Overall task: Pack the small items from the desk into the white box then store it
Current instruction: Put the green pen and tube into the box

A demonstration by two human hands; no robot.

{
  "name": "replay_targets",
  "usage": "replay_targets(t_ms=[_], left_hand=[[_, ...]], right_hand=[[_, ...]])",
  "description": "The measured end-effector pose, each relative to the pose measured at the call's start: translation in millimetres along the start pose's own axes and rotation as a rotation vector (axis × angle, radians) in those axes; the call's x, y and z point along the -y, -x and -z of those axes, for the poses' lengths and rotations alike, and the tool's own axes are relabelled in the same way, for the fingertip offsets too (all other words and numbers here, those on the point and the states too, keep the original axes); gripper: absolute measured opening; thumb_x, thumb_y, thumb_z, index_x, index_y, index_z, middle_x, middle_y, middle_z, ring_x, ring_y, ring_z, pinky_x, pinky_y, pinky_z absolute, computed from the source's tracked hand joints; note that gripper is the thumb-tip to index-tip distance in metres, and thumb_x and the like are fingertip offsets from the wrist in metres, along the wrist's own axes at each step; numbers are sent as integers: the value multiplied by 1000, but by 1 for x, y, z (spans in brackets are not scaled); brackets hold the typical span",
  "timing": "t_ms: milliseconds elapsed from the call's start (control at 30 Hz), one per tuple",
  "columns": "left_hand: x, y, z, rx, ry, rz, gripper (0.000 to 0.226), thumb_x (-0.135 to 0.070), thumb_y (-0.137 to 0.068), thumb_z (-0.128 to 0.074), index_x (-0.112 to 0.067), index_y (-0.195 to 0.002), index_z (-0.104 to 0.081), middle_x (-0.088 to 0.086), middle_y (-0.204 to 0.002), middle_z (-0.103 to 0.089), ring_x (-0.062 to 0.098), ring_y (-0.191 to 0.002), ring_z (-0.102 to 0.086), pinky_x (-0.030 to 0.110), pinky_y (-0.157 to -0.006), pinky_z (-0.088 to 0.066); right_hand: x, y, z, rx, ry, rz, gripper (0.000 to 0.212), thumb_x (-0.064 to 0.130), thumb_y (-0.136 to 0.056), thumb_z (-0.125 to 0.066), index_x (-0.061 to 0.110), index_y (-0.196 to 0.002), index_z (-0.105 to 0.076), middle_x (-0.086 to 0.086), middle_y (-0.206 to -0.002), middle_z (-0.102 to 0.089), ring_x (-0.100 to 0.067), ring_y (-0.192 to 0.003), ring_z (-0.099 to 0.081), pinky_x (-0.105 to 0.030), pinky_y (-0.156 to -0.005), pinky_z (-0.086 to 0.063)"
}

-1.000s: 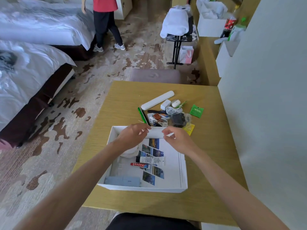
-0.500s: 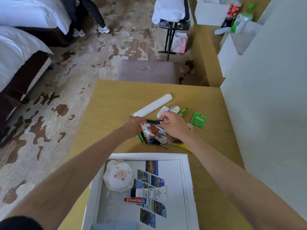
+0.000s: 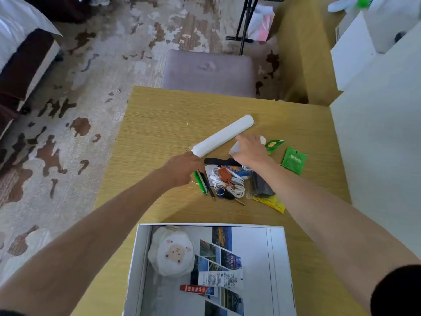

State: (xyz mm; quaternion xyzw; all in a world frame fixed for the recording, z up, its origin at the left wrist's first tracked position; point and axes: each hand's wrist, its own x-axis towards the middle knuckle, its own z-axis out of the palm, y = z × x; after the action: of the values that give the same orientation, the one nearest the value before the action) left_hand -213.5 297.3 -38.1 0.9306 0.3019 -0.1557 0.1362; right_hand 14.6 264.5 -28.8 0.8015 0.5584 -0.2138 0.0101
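The open white box point(image 3: 276, 258) lies at the desk's near edge and holds a sheep-faced plush point(image 3: 173, 252), two tubes point(image 3: 216, 279) and a photo sheet. Beyond it is a pile of small items: a long white case point(image 3: 223, 135), green pen point(image 3: 200, 182), white cables point(image 3: 227, 185), black strap point(image 3: 216, 161), black pouch point(image 3: 260, 185), and green point(image 3: 293, 159) and yellow point(image 3: 273, 202) sachets. My left hand point(image 3: 182, 167) reaches the case's near end; its fingers are hidden. My right hand point(image 3: 250, 149) curls over a small white block point(image 3: 232, 149) beside the case.
A purple stool point(image 3: 208, 73) is pushed against the desk's far edge. A white wall point(image 3: 376, 156) borders the desk on the right. Patterned carpet and a bed point(image 3: 20, 49) lie to the left, and a folding stand point(image 3: 245, 23) stands behind the stool.
Both hands left the box, passed the cable pile and moved farther out to the long white case. The view has tilted down and closer to the desk.
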Motion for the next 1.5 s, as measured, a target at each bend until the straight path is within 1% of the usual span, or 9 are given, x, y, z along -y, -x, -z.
replay_targets(t_ms=[133, 300, 433, 667, 800, 933, 1067, 1200, 1500], left_hand=[[-6, -1, -9, -70, -333, -149, 48, -4, -88, -49, -22, -132, -44, 2, -137, -45, 22, -126, -41, 34, -86, -43], [-5, 8, -13, -124, -400, -242, 47, -3, -89, -49, -21, -133, -46, 8, -145, -41, 26, -131, -39, 38, -95, -40], [-9, 28, 0, -222, -230, -162, 46, -6, -88, -52, -22, -131, -51, 2, -139, -50, 24, -126, -46, 37, -92, -43], [-63, 106, 49, -542, 177, -120, 23, -9, -90, -62, -1, -111, -61, 15, -98, -69, 32, -78, -65, 35, -66, -48], [-115, 165, 55, -667, 231, -110, 25, -14, -91, -61, -2, -113, -60, 11, -100, -68, 27, -83, -64, 39, -69, -54], [-155, 215, 29, -647, 226, -67, 27, -21, -90, -62, -5, -111, -63, 9, -95, -68, 25, -80, -64, 38, -67, -54], [-167, 234, -11, -520, 232, 33, 24, -28, -88, -63, -17, -109, -63, 2, -101, -68, 20, -89, -63, 26, -65, -44], [-165, 229, -39, -210, 138, 171, 25, -36, -90, -57, -29, -113, -57, -4, -115, -65, 18, -105, -60, 32, -77, -49], [-163, 205, -56, -11, 128, -44, 20, -31, -88, -61, -21, -105, -57, -3, -110, -63, 17, -103, -57, 34, -78, -47]], right_hand=[[-1, 10, 1, -49, -39, 34, 39, 30, -87, -62, 13, -121, -52, -19, -123, -49, -38, -120, -40, -47, -92, -43], [8, 50, 27, -84, -478, 131, 42, 42, -93, -50, 23, -130, -52, -8, -128, -52, -23, -116, -48, -37, -90, -42], [13, 116, 50, 62, -887, 170, 37, 49, -89, -56, 35, -123, -57, 15, -114, -59, 1, -99, -57, -23, -79, -43], [-2, 212, 44, 223, -1205, 170, 17, 30, -84, -71, 25, -100, -67, 3, -86, -69, -7, -79, -69, -28, -80, -59], [-6, 252, 33, 279, -1115, 217, 14, 29, -80, -74, 20, -88, -67, -1, -79, -69, -11, -71, -70, -28, -72, -60], [-9, 286, 15, 403, -810, 210, 40, 49, -68, -75, 18, -91, -64, -4, -87, -71, -16, -76, -71, -39, -80, -59], [-9, 314, -5, 424, -383, 226, 49, 60, -61, -69, 19, -87, -60, 2, -89, -66, -15, -75, -64, -33, -60, -45], [0, 338, -36, 415, -94, 234, 42, 55, -67, -66, 16, -67, -48, 0, -63, -46, -17, -53, -41, -29, -47, -26], [21, 337, -64, 407, 51, 156, 48, 57, -66, -61, 15, -90, -57, -1, -76, -60, -14, -59, -57, -26, -46, -41]])
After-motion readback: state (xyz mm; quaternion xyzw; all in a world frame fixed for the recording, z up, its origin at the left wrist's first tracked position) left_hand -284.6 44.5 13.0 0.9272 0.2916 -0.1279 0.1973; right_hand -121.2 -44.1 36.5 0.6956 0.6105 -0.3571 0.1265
